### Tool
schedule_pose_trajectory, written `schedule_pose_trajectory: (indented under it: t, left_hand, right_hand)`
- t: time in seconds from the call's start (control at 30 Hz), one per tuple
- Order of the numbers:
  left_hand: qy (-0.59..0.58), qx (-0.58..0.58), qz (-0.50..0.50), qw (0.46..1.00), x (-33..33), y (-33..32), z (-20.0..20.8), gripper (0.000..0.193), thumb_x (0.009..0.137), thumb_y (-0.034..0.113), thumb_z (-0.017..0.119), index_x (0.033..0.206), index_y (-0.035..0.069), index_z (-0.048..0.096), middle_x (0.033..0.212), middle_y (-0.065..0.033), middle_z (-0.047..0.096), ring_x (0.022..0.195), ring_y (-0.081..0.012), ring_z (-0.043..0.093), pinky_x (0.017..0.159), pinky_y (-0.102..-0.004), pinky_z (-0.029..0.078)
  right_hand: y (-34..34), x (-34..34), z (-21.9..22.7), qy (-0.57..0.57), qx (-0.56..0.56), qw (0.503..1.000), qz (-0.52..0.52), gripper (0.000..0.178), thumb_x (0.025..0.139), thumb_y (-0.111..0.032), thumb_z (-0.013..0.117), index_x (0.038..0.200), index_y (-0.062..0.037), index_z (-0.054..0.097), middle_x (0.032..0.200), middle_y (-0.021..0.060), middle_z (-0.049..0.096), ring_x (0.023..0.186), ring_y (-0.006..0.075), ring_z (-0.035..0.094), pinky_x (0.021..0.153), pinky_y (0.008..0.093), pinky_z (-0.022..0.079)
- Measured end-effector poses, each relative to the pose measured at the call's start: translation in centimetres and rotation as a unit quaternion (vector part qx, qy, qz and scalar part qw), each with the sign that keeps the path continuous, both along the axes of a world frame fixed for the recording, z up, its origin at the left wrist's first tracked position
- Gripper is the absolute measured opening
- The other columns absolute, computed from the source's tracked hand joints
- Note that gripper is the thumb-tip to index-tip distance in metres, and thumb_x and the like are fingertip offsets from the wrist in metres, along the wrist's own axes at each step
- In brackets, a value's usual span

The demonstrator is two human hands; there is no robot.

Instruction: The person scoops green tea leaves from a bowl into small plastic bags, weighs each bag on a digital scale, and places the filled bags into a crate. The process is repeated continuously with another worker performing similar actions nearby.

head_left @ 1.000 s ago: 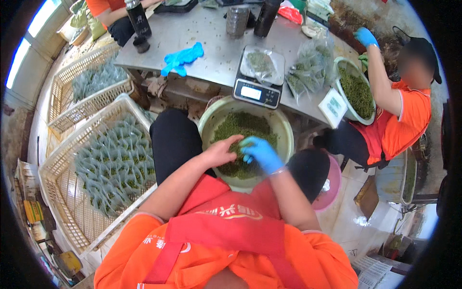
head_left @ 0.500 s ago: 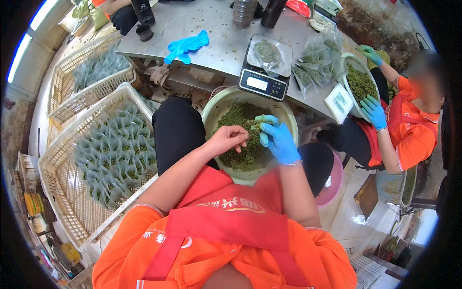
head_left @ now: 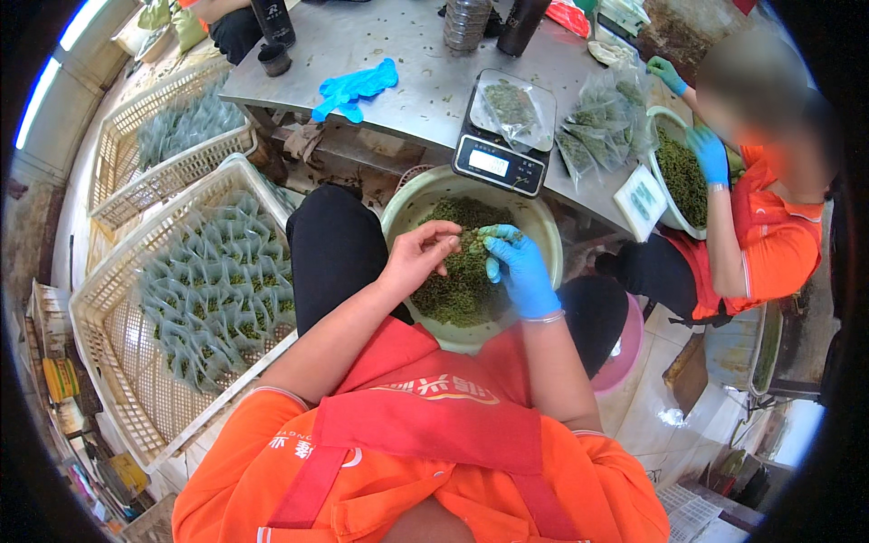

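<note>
Between my knees is a pale green basin (head_left: 395,217) with a heap of small green berries, like green peppercorns (head_left: 453,299), in it. My right hand (head_left: 523,273), in a blue glove, is closed with its fingertips around a small bunch of green peppercorns (head_left: 473,244) above the heap. At the left edge of that bunch, my bare left hand (head_left: 418,257) has thumb and forefinger pinched together; what they grip is too small to make out. Just beyond the basin, a digital scale (head_left: 503,136) carries a clear bag of peppercorns (head_left: 510,104).
A metal table (head_left: 407,54) holds a blue glove (head_left: 355,90), filled bags (head_left: 602,122) and dark bottles. To my left stands a cream crate (head_left: 118,335) with rows of filled bags; a second crate (head_left: 113,172) is behind it. At right a co-worker handles another basin (head_left: 670,217).
Both hands stay over the basin; my left fingers have risen slightly, and my right fingers have shifted around the bunch. The co-worker has leaned forward, and their near gloved hand has moved up.
</note>
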State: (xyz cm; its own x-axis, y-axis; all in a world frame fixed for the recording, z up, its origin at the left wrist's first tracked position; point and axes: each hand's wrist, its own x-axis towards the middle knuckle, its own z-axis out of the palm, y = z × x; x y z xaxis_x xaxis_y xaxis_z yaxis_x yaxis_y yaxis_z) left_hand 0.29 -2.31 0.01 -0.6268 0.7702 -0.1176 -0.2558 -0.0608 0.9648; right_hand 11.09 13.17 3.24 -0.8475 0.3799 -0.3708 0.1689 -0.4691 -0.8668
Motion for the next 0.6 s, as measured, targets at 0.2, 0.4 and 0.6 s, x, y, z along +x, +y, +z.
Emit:
schedule_pose_trajectory:
  t: [0.2, 0.4, 0.6]
  left_hand:
    - [0.06, -0.02, -0.004, 0.998, 0.4, 0.2, 0.5, 0.021, 0.086, 0.012, 0.061, 0.105, 0.003, 0.06, 0.075, 0.0011, 0.06, 0.059, -0.0034, 0.052, 0.049, -0.0186, 0.046]
    - [-0.06, -0.045, -0.011, 0.997, -0.4, -0.2, 0.6, 0.016, 0.087, 0.015, 0.06, 0.094, 0.0, 0.061, 0.07, -0.0008, 0.059, 0.052, -0.0037, 0.051, 0.046, -0.0183, 0.043]
    - [-0.043, -0.081, -0.045, 0.995, -0.1, 0.0, 0.6, 0.017, 0.087, 0.017, 0.06, 0.091, 0.001, 0.061, 0.066, 0.0009, 0.057, 0.051, -0.0031, 0.049, 0.043, -0.0177, 0.04]
  right_hand:
    - [-0.7, 0.0, -0.5, -0.002, 0.024, 1.0, 0.02, 0.016, 0.084, -0.012, 0.062, 0.099, -0.0043, 0.061, 0.074, 0.0032, 0.061, 0.048, 0.0088, 0.052, 0.042, 0.0204, 0.041]
    - [-0.2, -0.1, 0.4, -0.027, 0.151, 0.988, 0.017, 0.039, 0.086, -0.015, 0.062, 0.121, -0.0037, 0.051, 0.11, 0.01, 0.058, 0.075, 0.0125, 0.06, 0.063, 0.0225, 0.048]
    - [-0.6, -0.7, -0.6, 0.041, 0.07, 0.992, 0.094, 0.034, 0.083, -0.011, 0.065, 0.113, -0.0027, 0.053, 0.101, 0.0057, 0.06, 0.089, 0.0136, 0.058, 0.078, 0.0262, 0.048]
